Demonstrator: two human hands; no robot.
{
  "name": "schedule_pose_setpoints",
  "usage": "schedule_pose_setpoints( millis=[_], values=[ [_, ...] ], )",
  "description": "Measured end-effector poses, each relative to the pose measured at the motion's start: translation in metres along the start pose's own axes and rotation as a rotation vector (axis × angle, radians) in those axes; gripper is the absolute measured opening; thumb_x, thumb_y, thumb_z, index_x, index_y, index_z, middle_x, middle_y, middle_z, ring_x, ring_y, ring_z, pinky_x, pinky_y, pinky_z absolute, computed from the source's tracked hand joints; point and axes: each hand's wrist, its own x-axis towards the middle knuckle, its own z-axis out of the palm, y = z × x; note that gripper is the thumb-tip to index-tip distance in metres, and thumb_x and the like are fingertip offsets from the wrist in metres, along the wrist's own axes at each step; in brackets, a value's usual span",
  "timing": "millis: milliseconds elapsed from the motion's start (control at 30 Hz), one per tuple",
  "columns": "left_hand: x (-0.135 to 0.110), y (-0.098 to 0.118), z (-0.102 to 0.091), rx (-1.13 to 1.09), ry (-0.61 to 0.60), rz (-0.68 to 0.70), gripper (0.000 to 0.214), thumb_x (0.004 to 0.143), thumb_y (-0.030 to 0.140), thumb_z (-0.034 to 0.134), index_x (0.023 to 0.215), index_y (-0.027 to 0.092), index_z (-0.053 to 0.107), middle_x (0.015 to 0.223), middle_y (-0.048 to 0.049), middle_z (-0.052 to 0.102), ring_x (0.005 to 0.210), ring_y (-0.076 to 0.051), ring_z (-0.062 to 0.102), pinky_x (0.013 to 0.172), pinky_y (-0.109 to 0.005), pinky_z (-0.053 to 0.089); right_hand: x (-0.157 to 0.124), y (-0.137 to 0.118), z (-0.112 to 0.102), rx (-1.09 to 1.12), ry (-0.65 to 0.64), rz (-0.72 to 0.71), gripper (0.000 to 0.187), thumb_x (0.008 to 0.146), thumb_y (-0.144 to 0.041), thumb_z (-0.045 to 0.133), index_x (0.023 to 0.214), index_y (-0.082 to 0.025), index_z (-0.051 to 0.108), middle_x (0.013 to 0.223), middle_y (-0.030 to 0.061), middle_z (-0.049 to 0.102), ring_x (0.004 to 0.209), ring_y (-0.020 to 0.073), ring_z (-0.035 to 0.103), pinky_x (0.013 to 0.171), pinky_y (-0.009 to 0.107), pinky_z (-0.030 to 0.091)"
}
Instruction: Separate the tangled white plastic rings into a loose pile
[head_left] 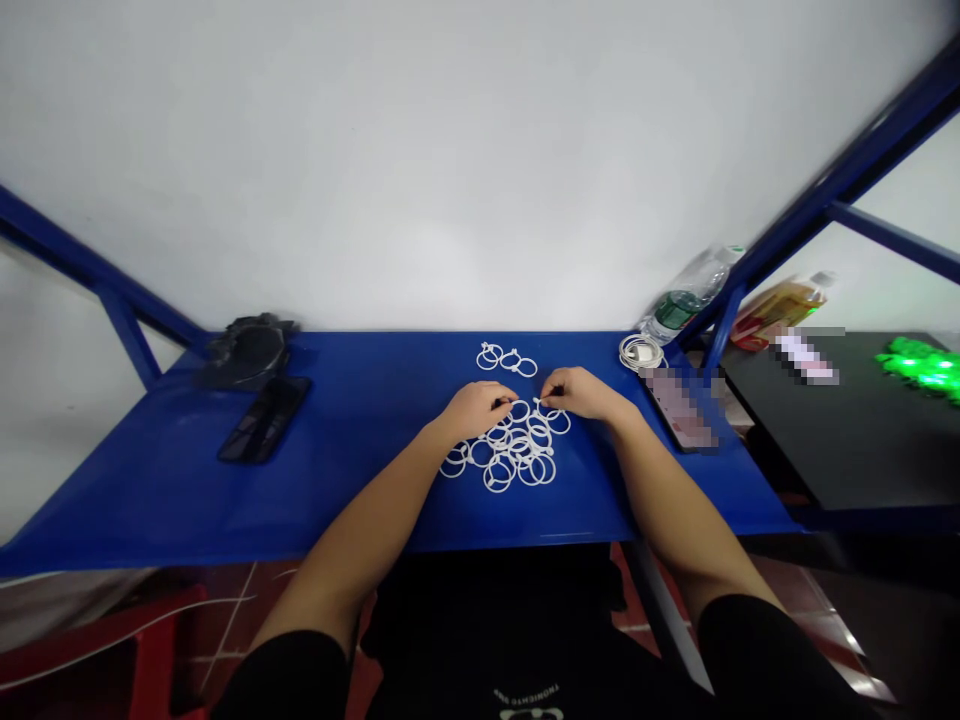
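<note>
Several white curtain rings (499, 474), each with a small eyelet, lie in an overlapping pile on the blue table (360, 400). At the pile's far left edge, my left hand (480, 407) is closed, its thumb and forefinger pinching a white curtain ring (520, 420). My right hand (579, 394) is opposite it, also closed in a pinch at the eyelet end of another ring (560, 432). Just beyond my hands, a small separate group of rings (489, 364) lies toward the wall. My fingertips partly hide the spots they grip.
A black phone (262, 420) and a crumpled black bag (251, 350) lie at left. On the right are a coiled white cable (642, 352), a tilted plastic bottle (679, 305) and a blurred-out phone (682, 410). Blue metal bars (131, 325) flank the table.
</note>
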Motion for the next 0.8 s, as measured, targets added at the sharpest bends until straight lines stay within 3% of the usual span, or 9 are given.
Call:
schedule_pose_setpoints(
  millis=[200,300,400,467,800],
  values=[
    [-0.002,-0.005,0.004,-0.103,-0.039,-0.104,0.025,0.091,0.026,0.066,0.113,0.022,0.078,0.074,-0.0013,0.076,0.061,-0.015,0.066,0.062,-0.029,0.051,0.004,-0.021,0.006,0.063,0.245,0.005,0.007,0.090,-0.024,0.070,0.085,-0.019,0.072,0.076,-0.0018,0.072,0.062,0.0110,0.061,0.061,0.024,0.042],
    [-0.001,-0.010,0.008,-0.200,0.070,-0.104,0.026,0.092,0.030,0.067,0.115,0.022,0.077,0.086,-0.0038,0.080,0.070,-0.016,0.072,0.068,-0.030,0.055,0.007,-0.032,0.014,0.037,0.338,-0.067,0.008,0.092,-0.026,0.069,0.087,-0.020,0.071,0.076,-0.0009,0.071,0.064,0.0120,0.060,0.062,0.024,0.042],
    [0.001,-0.011,0.009,-0.268,0.236,-0.095,0.027,0.093,0.033,0.068,0.115,0.021,0.077,0.102,-0.0073,0.081,0.088,-0.019,0.076,0.081,-0.033,0.060,0.008,-0.038,0.024,-0.015,0.380,-0.151,0.010,0.094,-0.028,0.067,0.090,-0.021,0.071,0.082,0.0014,0.072,0.073,0.0147,0.065,0.068,0.026,0.045],
    [0.002,-0.008,0.008,-0.284,0.296,-0.092,0.026,0.092,0.034,0.069,0.112,0.020,0.078,0.102,-0.0075,0.081,0.090,-0.020,0.076,0.084,-0.034,0.060,0.009,-0.040,0.029,-0.036,0.408,-0.202,0.012,0.097,-0.030,0.065,0.091,-0.021,0.071,0.085,0.0026,0.074,0.077,0.0160,0.067,0.071,0.027,0.047],
    [0.002,-0.005,0.009,-0.340,0.323,-0.082,0.017,0.086,0.023,0.069,0.099,0.017,0.078,0.091,-0.0067,0.080,0.081,-0.018,0.075,0.074,-0.030,0.060,0.009,-0.047,0.039,-0.109,0.479,-0.292,0.019,0.102,-0.036,0.060,0.097,-0.023,0.072,0.083,0.0040,0.073,0.074,0.0166,0.067,0.069,0.029,0.048]
  ],
)
